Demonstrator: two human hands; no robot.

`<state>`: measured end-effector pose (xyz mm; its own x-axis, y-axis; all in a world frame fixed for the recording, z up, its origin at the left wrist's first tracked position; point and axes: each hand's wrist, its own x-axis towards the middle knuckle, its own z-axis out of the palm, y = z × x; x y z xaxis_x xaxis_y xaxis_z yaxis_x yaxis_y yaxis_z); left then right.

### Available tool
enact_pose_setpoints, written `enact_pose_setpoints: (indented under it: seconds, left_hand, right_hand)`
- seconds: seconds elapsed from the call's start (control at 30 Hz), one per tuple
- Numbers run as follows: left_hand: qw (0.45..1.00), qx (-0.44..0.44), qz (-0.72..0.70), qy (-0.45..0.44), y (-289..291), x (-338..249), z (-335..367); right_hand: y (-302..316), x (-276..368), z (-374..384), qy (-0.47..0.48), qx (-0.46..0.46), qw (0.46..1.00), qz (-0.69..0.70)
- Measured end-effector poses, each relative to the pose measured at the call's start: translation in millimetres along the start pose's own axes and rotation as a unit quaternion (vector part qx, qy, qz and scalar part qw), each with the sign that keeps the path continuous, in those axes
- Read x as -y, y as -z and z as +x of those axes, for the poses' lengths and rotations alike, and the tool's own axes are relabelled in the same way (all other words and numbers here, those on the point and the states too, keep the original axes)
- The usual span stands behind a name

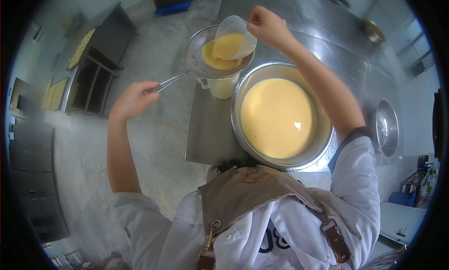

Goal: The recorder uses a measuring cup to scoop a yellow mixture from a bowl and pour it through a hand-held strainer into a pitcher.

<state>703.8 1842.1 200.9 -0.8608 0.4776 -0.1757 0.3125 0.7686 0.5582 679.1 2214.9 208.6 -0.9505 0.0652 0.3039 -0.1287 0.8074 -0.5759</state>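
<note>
My left hand [135, 99] is closed around the wire handle of a round strainer [195, 49]. The strainer rests over a translucent plastic jug [220, 87] with a side handle, at the table's left edge. Above the mesh, my right hand [268, 27] grips a clear plastic measuring jug [233, 25] and tilts it to the left. Pale yellow liquid [227, 48] runs from it and pools in the strainer. Just right of the lower jug stands a large steel bowl [322, 122] holding more smooth yellow liquid [278, 118]. My right forearm reaches over its right side.
The steel table [206, 134] carries an empty-looking metal bowl [387, 128] at right and another metal bowl [373, 31] at the far right. Across the floor at left is a steel workbench [96, 69] bearing rows of pale yellow items [82, 45]. Steel cabinets [35, 176] line the left wall.
</note>
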Motion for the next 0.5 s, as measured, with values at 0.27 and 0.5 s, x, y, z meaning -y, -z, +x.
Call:
enact_pose_setpoints:
  seconds: [0.27,0.5]
  left_hand:
    - [1.0,-0.011,0.001,-0.006,0.9,-2.9,-2.1]
    - [1.0,0.0,0.007,-0.007,2.6,-4.1,-4.8]
  right_hand:
    - [-0.3,6.6,-5.8,0.066,-0.039,0.996,-0.05]
    - [-1.7,9.0,-7.3,0.086,-0.036,0.993,-0.07]
